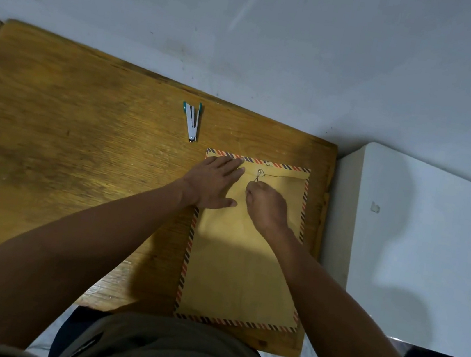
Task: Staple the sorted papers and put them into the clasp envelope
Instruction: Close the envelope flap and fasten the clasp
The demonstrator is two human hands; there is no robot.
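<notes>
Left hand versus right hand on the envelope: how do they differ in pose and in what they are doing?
The left hand lies flat, fingers spread, pressing the envelope near its top left corner; the right hand is curled, fingertips pinching the closure string. The left hand holds nothing; the right hand grips the string just below the clasp button. Both rest on the envelope's upper part.

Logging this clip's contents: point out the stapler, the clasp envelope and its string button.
stapler [192,122]: head view, on its white body.
clasp envelope [240,273]: head view, on the bare brown middle.
string button [260,171]: head view, on the round disc near the flap.
</notes>
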